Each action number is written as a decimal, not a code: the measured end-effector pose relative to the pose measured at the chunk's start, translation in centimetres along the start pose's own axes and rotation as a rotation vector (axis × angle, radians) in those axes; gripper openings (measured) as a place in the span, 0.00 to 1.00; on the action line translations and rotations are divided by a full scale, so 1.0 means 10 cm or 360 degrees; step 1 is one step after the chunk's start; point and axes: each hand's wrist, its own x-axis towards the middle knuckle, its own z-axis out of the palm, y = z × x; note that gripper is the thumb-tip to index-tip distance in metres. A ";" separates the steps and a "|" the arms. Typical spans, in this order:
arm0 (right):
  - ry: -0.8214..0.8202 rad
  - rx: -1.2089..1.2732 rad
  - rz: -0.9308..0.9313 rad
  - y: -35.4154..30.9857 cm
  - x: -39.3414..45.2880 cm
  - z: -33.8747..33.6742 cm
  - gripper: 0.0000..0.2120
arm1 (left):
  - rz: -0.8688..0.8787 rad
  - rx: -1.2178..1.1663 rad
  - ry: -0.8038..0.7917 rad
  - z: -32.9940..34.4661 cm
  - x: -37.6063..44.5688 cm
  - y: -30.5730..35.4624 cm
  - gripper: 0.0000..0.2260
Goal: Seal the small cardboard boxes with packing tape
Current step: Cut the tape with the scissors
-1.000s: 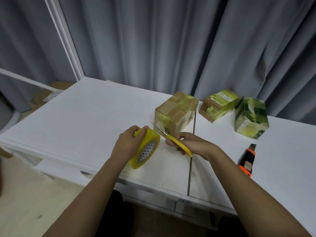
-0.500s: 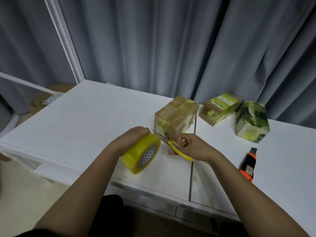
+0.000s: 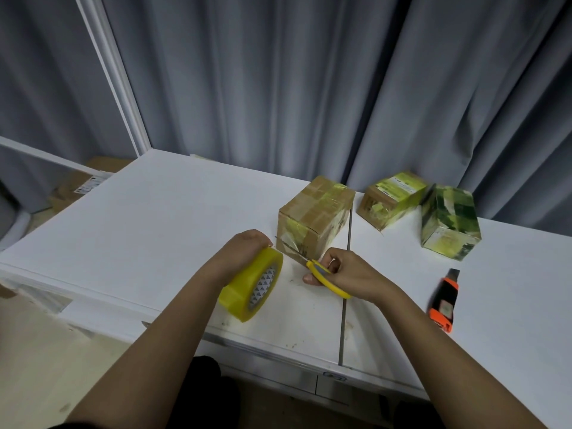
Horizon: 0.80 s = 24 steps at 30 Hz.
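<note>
Now gripping the yellow tape roll (image 3: 250, 284) from above with the left hand (image 3: 240, 253), fingers curled over its rim, roll tilted on edge just above the white table (image 3: 148, 236). Holding yellow-handled scissors (image 3: 322, 275) in the right hand (image 3: 346, 274), fingers hooked through the handles, blades pointing up-left at a clear strip of tape (image 3: 286, 243) stretching from the roll to the nearest cardboard box (image 3: 312, 218). Standing near the table's middle seam, that box, already wearing yellowish tape across top and front. Sitting further back by the grey curtain (image 3: 309, 88), two more taped boxes: a tipped one (image 3: 393, 198) and a green-patterned one (image 3: 450, 221), close together. Lying well to the right of the hands, an orange and black utility knife (image 3: 444, 300). Cannot tell how wide the blades are parted.
</note>
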 end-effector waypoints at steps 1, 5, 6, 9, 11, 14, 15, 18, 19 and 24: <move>-0.0034 0.0004 0.0034 0.00 0.00 0.00 0.24 | -0.0029 -0.0099 0.0013 0.00 -0.02 -0.03 0.11; -0.0142 0.0014 0.0119 0.05 -0.03 -0.01 0.23 | -0.0154 -0.0405 0.0038 -0.03 -0.07 -0.10 0.06; -0.0151 -0.0002 0.0150 0.07 -0.03 -0.01 0.23 | -0.0148 -0.0409 0.0043 -0.04 -0.07 -0.10 0.05; -0.0157 -0.0051 0.0185 0.08 -0.01 -0.04 0.24 | -0.0105 -0.0401 0.0068 -0.02 -0.09 -0.09 0.05; -0.0160 -0.0101 0.0192 0.08 0.02 -0.05 0.24 | -0.0055 -0.0369 0.0106 0.01 -0.09 -0.08 0.06; -0.0203 -0.0125 0.0221 0.06 0.10 -0.09 0.22 | 0.0006 -0.0229 0.0190 0.04 -0.10 -0.05 0.07; -0.0197 -0.0198 0.0226 0.05 0.12 -0.12 0.23 | 0.0017 -0.0206 0.0203 0.05 -0.10 -0.04 0.07; -0.0362 -0.0532 0.0335 0.02 0.16 -0.18 0.27 | 0.0026 -0.0199 0.0211 0.06 -0.10 -0.03 0.08; -0.0453 -0.0673 0.0376 0.02 0.16 -0.18 0.27 | 0.0027 -0.0201 0.0214 0.06 -0.10 -0.03 0.08; -0.0200 -0.0968 0.0098 0.27 0.13 0.01 0.22 | 0.0045 -0.0170 0.0218 0.06 -0.09 -0.05 0.08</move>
